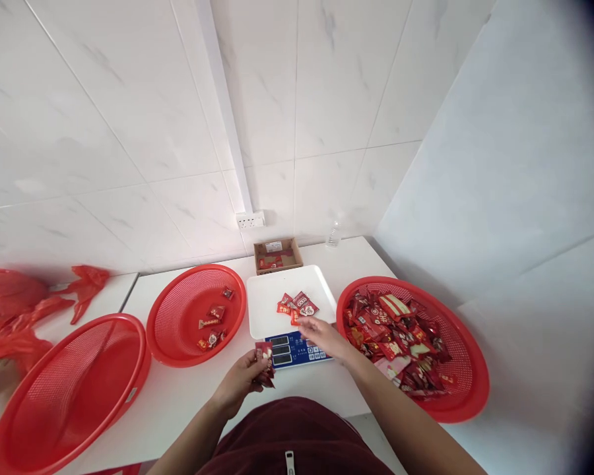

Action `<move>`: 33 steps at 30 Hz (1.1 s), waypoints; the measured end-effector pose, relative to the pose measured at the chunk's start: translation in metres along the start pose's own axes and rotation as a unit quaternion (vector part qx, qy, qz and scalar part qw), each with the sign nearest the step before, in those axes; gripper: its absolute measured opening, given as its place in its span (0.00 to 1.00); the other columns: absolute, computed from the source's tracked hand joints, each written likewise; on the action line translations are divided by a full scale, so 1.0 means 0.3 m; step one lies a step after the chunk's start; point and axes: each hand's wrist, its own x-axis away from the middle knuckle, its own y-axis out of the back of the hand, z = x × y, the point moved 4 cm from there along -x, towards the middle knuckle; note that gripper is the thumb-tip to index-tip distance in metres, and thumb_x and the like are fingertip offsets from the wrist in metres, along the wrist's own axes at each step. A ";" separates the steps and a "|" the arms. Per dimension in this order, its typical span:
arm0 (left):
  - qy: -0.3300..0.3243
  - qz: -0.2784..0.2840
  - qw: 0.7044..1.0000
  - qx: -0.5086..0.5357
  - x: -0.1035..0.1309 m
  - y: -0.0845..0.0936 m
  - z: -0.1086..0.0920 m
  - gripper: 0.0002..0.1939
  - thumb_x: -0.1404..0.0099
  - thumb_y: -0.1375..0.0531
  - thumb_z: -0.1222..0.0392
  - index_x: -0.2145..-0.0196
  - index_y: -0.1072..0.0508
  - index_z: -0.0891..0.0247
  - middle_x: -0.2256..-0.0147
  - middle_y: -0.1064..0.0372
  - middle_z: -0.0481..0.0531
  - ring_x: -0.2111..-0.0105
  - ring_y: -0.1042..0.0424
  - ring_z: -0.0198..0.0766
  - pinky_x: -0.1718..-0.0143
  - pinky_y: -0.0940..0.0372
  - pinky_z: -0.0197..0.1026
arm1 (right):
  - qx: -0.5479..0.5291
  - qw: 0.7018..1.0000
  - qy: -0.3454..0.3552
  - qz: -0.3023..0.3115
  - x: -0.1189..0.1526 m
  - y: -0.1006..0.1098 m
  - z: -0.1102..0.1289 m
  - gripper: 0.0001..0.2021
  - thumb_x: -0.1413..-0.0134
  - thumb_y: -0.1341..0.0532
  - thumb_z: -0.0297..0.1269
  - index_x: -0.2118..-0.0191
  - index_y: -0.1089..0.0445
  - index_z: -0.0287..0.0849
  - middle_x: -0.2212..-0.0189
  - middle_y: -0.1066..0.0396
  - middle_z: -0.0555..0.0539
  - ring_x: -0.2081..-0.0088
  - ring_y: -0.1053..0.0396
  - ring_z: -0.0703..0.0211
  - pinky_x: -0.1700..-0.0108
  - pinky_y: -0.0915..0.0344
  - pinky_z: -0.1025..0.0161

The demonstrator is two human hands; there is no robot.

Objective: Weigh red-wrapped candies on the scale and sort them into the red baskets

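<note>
My left hand (240,382) is closed around several red candy packets (264,356), just in front of the scale's left side. Over the front edge of the white scale pan (267,303), my right hand (321,335) pinches a small red candy packet (295,318). A little heap of red candy packets (304,303) lies on the pan right behind those fingers. The scale's blue panel (297,349) with its dark displays is partly covered by my right hand.
At the right, a red basket (468,343) is heaped with red packets. Left of the scale, another red basket (178,330) holds several packets. Further left are a third red basket (94,369) and red plastic bags (14,297). Behind stand a cardboard box (278,256) and a clear bottle (333,234).
</note>
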 end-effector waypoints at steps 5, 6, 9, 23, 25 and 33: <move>-0.040 0.062 0.980 -0.184 -0.029 -0.087 -0.025 0.15 0.44 0.40 0.50 0.67 0.35 0.64 0.74 0.31 0.46 0.76 0.29 0.32 0.76 0.45 0.33 | 0.029 0.993 0.053 0.098 0.106 -0.155 0.047 0.14 0.49 0.41 0.45 0.62 0.30 0.40 0.68 0.28 0.47 0.68 0.32 0.60 0.64 0.35 0.61; -0.040 0.072 0.978 -0.192 -0.035 -0.103 -0.028 0.15 0.44 0.39 0.49 0.68 0.35 0.64 0.74 0.31 0.46 0.76 0.29 0.32 0.76 0.45 0.34 | 0.058 0.993 0.064 0.077 0.113 -0.162 0.057 0.11 0.50 0.41 0.42 0.66 0.30 0.40 0.72 0.29 0.49 0.71 0.34 0.61 0.65 0.36 0.62; -0.038 0.082 0.979 -0.182 -0.046 -0.131 -0.037 0.18 0.44 0.40 0.46 0.65 0.37 0.62 0.72 0.31 0.46 0.76 0.29 0.33 0.75 0.44 0.35 | 0.082 0.994 0.073 0.019 0.122 -0.124 0.072 0.08 0.51 0.42 0.40 0.72 0.32 0.41 0.76 0.31 0.50 0.73 0.35 0.61 0.67 0.38 0.63; -0.036 0.052 0.998 0.014 -0.041 -0.098 -0.052 0.11 0.47 0.36 0.59 0.67 0.32 0.63 0.64 0.25 0.55 0.64 0.27 0.39 0.61 0.40 0.41 | 0.130 0.958 0.041 -0.252 0.198 0.226 -0.065 0.23 0.50 0.44 0.45 0.48 0.36 0.41 0.49 0.33 0.37 0.48 0.36 0.48 0.46 0.41 0.49; -0.064 0.061 0.996 -0.005 -0.051 -0.137 -0.065 0.11 0.48 0.35 0.59 0.68 0.31 0.64 0.67 0.26 0.54 0.67 0.27 0.39 0.63 0.39 0.41 | 0.044 0.996 0.024 -0.074 0.176 0.052 -0.036 0.27 0.49 0.43 0.46 0.43 0.41 0.43 0.51 0.32 0.39 0.55 0.31 0.52 0.53 0.35 0.53; -0.135 -0.030 0.980 -0.146 -0.073 -0.091 -0.076 0.12 0.46 0.38 0.58 0.64 0.31 0.62 0.66 0.30 0.52 0.66 0.30 0.39 0.64 0.37 0.42 | 0.118 0.992 0.044 -0.024 0.157 0.001 -0.010 0.21 0.46 0.46 0.44 0.48 0.34 0.45 0.59 0.26 0.44 0.63 0.29 0.53 0.59 0.33 0.55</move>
